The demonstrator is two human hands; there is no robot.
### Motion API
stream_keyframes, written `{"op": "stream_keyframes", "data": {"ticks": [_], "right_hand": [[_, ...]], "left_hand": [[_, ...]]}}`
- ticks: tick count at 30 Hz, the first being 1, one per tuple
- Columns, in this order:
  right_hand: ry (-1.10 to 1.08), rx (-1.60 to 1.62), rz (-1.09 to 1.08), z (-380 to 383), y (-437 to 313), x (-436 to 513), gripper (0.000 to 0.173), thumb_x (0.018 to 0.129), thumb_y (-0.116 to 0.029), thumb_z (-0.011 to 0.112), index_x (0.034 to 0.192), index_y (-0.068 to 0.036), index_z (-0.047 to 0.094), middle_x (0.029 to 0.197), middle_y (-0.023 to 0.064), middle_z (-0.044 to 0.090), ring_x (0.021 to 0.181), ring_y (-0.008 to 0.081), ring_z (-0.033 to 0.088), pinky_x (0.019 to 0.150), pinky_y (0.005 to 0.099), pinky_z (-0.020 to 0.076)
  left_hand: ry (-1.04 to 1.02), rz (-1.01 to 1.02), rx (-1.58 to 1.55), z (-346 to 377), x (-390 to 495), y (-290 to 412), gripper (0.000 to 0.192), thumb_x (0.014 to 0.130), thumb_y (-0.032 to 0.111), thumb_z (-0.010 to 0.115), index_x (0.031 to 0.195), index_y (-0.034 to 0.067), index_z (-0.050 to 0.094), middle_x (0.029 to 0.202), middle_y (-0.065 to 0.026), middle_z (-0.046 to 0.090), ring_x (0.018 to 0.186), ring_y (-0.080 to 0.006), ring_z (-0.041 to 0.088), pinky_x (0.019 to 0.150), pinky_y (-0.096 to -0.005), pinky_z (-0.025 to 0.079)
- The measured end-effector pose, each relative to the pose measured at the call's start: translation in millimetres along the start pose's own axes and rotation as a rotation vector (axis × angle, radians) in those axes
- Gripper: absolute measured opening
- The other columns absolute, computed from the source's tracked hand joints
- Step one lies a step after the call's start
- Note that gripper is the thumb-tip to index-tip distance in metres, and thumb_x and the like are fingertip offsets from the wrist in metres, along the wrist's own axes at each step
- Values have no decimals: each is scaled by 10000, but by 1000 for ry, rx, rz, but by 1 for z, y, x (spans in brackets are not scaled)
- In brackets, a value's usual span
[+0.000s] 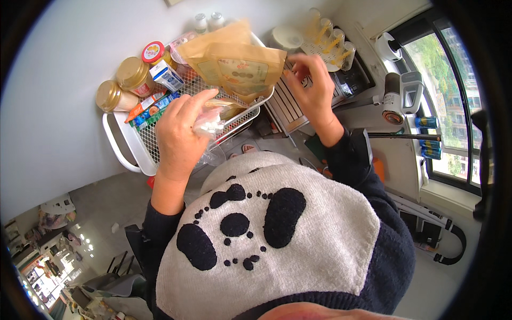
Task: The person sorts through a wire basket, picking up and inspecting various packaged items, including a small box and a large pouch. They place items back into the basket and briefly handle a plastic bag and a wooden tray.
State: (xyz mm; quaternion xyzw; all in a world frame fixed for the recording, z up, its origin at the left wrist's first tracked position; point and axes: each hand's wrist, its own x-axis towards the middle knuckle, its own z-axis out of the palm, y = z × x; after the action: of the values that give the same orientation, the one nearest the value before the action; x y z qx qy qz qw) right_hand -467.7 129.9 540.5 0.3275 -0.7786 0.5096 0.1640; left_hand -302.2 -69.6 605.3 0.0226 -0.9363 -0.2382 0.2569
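My left hand point(182, 130) is closed on a crumpled clear plastic bag point(211, 124) with something white inside, over the front of a white mesh cart basket point(148, 140). My right hand point(314, 86) is beside the right corner of a kraft-paper pouch point(244, 72), fingers curled but apart. Whether a fingertip touches the pouch cannot be made out. The pouch stands in the basket, with another brown pouch point(224, 34) behind it. To the left are gold-lidded jars point(134, 76), a red-lidded jar point(154, 52), a blue-and-white carton point(167, 76) and slim sachets point(152, 110).
Right of the basket stands a slatted wooden surface point(286, 108). Behind it, several upturned glasses point(338, 40) sit on a white rack. A handheld vacuum point(394, 98) hangs by the window. The basket's curved handle point(118, 148) juts out at left, and a wall runs behind.
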Motion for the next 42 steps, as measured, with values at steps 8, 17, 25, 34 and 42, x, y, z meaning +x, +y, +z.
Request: {"op": "stream_keyframes", "data": {"ticks": [8, 17, 25, 34, 42], "right_hand": [[-420, 46, -268, 65, -26, -20, 219, 755, -113, 712, 960, -64, 652, 871, 112, 628, 783, 308, 630, 677, 373, 514], [-233, 743, 204, 53, -42, 30, 255, 933, -204, 621, 780, -3, 582, 651, -6, 510, 622, 75, 480, 550, 260, 413], [-398, 1264, 354, 41, -69, 29, 234, 977, -192, 559, 1048, 28, 596, 961, 57, 658, 852, 76, 624, 735, 214, 516], [-331, 1395, 329, 22, -72, 15, 245, 962, -171, 569, 1078, 37, 627, 961, 44, 669, 850, 89, 603, 750, 232, 492], [-178, 1157, 195, -6, -70, 7, 178, 967, -143, 567, 1018, 25, 596, 908, 23, 642, 793, 66, 578, 708, 212, 469]], "left_hand": [[22, 9, 8, -8, 1, 6, 238, 739, -23, 685, 967, 44, 683, 864, -89, 650, 820, -209, 629, 752, -288, 483], [483, -554, -557, -77, -26, -11, 382, 856, 151, 700, 1173, -43, 614, 1043, -76, 640, 868, -118, 566, 781, -237, 452], [214, -710, -787, -39, -34, 10, 564, 828, 273, 769, 1226, -69, 564, 1074, -59, 623, 912, -100, 565, 800, -221, 442], [305, -736, -1031, -38, -33, 52, 415, 841, 71, 709, 1193, -82, 552, 1088, -122, 636, 968, -170, 611, 885, -295, 473], [426, -686, -777, -27, -30, 65, 449, 838, 87, 719, 1227, -68, 556, 973, -70, 642, 843, -112, 585, 778, -250, 473]]}}
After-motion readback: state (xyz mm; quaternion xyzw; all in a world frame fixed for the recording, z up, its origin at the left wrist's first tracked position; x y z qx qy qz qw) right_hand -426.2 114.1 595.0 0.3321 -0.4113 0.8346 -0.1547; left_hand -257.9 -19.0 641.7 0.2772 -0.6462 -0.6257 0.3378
